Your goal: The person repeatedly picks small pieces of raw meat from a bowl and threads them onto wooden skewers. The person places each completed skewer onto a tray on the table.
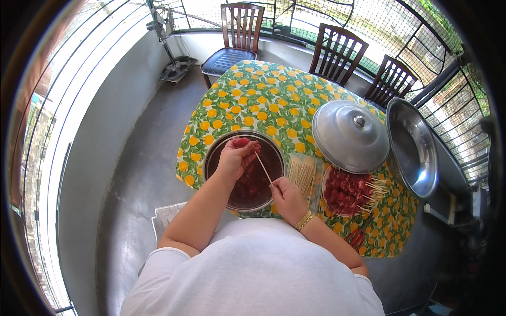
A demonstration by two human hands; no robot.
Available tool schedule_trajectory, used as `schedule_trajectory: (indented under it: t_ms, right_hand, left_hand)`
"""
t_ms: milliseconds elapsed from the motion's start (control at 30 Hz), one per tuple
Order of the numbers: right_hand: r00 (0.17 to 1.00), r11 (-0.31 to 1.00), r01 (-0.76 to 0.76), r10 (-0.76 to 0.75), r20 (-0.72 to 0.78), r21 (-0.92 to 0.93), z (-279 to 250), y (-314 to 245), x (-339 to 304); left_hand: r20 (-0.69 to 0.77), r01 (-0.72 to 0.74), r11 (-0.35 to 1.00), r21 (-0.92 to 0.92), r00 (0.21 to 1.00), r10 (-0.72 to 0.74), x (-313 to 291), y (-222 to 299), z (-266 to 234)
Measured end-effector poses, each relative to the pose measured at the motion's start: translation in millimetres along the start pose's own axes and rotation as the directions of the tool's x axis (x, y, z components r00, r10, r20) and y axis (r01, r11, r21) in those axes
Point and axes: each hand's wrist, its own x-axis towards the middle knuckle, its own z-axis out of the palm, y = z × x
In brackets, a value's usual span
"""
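Note:
Over a large round metal pot [208, 158] of dark red marinade and meat, my left hand [236, 158] pinches a piece of raw meat [242, 142]. A thin wooden skewer [263, 166] runs slantwise from that meat down to my right hand [287, 197], whose fingers are closed on its lower end. The skewer's upper tip is hidden at the meat. Just right of the pot lies a clear plastic container [320, 176] holding many bare skewers [301, 176]. Beyond it, a plate is heaped with skewered red meat [345, 192], the stick ends pointing right.
A domed metal lid [350, 131] sits behind the skewered meat, and a big metal basin [414, 147] leans at the table's right edge. The tablecloth [253, 100] has a lemon print. Dark wooden chairs [337, 52] line the far side; a standing fan [163, 26] is at far left.

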Motion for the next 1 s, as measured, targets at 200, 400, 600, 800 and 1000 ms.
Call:
schedule_trajectory:
  t_ms: [200,400,600,800,1000]
  right_hand:
    - [1.0,1.0,0.014,-0.014,0.005,-0.013,-4,-1,2]
    - [0.995,0.996,0.09,-0.09,-0.044,0.002,-2,2,1]
    - [0.981,0.99,0.143,-0.145,-0.126,-0.02,3,5,2]
    - [0.993,0.989,0.097,-0.088,-0.082,0.113,-2,9,3]
    - [0.983,0.984,0.159,-0.151,-0.108,0.074,-1,10,4]
  left_hand:
    - [-0.071,-0.004,0.999,0.047,0.997,0.008,-5,-1,9]
    - [-0.048,0.123,0.984,-0.126,0.99,-0.13,-4,0,7]
    - [-0.005,0.112,0.979,-0.17,0.993,-0.114,-16,-6,21]
    - [0.072,0.121,0.984,-0.129,0.991,-0.112,-19,12,19]
    - [0.042,0.022,1.0,0.014,0.999,-0.023,-17,12,22]
